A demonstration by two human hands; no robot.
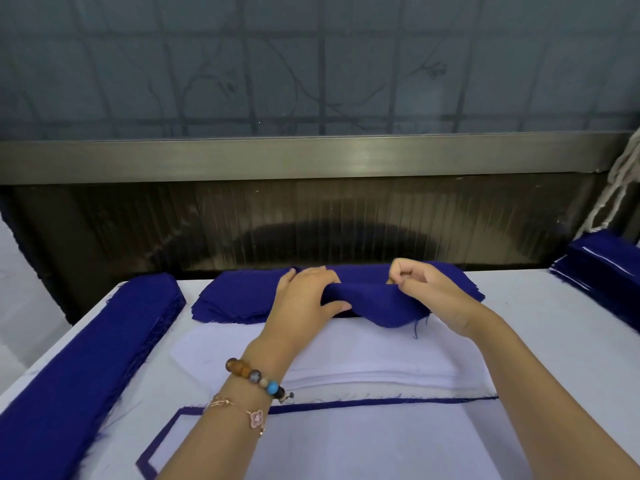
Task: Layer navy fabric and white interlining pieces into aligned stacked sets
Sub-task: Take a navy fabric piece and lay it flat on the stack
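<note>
While, in the head view, the navy piece (377, 304) is pinched by the left grip (308, 296) and right grip (424, 289) and lifted off the navy stack (235, 303) at the far side of the surface (554, 323), pick-up is judged in hand, and an edge-matched lay onto the nearer white interlining (346, 358) is called for.

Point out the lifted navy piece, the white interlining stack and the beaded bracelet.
lifted navy piece (381, 304): head view, its sagging middle.
white interlining stack (367, 355): head view, bare top sheet.
beaded bracelet (255, 375): head view, a middle bead.
</note>
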